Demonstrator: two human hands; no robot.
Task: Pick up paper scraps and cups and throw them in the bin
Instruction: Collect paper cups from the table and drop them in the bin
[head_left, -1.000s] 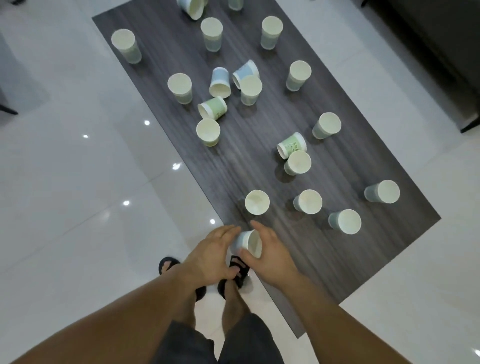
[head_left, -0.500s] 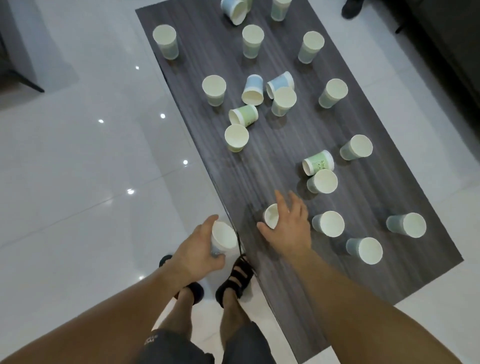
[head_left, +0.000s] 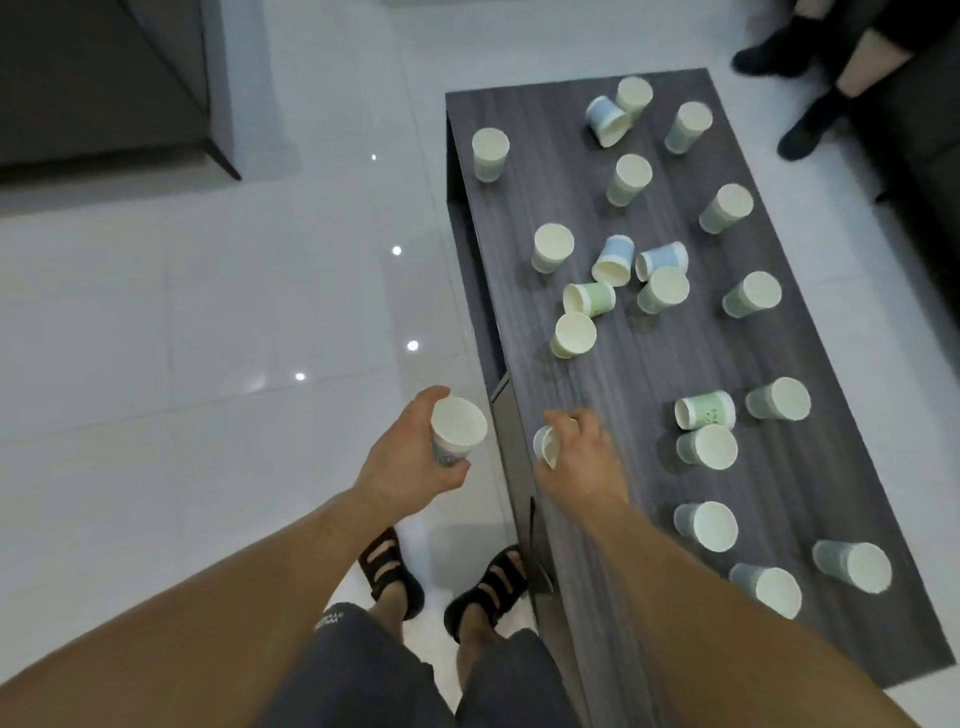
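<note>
Along the counter's (head_left: 841, 467) left edge, a bare strip runs from the right hand (head_left: 582, 457) toward the far edge and ends at a pale green upright cup (head_left: 573, 335). Behind that cup, a knot of upright and tipped cups (head_left: 615, 257) crowds the counter's middle. A bare band crosses from left edge to right edge between this knot and a tipped green cup (head_left: 705, 410), which touches an upright cup (head_left: 707, 447) just right of the hand. Three upright cups (head_left: 766, 590) fill the near right corner. The floor (head_left: 208, 364) off the left edge lies open around the left hand (head_left: 410, 457).
</note>
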